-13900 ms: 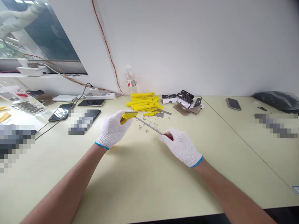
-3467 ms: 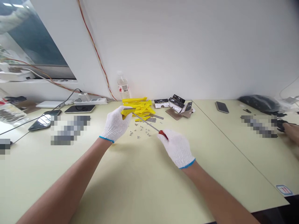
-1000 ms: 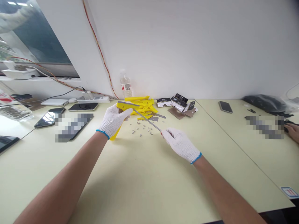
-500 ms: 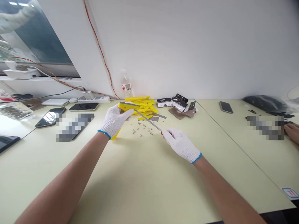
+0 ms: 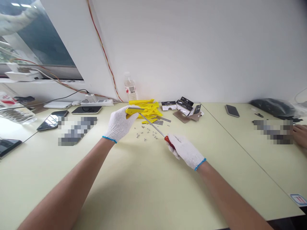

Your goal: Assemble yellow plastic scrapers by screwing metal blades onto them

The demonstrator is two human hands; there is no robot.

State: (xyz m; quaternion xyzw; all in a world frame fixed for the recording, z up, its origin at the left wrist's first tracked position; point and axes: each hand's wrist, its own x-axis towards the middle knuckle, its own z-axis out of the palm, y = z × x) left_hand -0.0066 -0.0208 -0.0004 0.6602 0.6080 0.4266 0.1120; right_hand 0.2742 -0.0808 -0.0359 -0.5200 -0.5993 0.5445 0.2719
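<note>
From the head camera, the person's left hand [image 5: 119, 124], in a white knit glove with a blue cuff, is closed around a yellow plastic piece [image 5: 131, 111], which it holds up just above the table, with a thin metal strip [image 5: 134, 108] lying along its top edge. The right hand [image 5: 184, 151], gloved the same way, is curled around the red handle of a screwdriver [image 5: 168, 142]. Its long steel shaft [image 5: 152, 125] slants up and across to the yellow piece, and the tip ends at or right by that piece – exactly where is hidden by the left hand's fingers.

Just below the shaft, small silver screws [image 5: 145, 135] lie scattered on the pale green table [image 5: 144, 191]. Behind them sits a heap of yellow plastic pieces [image 5: 146, 108], with loose metal strips [image 5: 158, 122] beside it. Further right are black-and-white card packets [image 5: 184, 105] on brown cardboard [image 5: 179, 117]. A plastic bottle [image 5: 129, 88] stands against the wall behind the heap.

To the left lie a power strip [image 5: 97, 102] and two phones [image 5: 86, 110] [image 5: 47, 125]. At the far right edge, a co-worker's bare hand [image 5: 299, 134] rests on the table near a black plastic bag [image 5: 271, 107].
</note>
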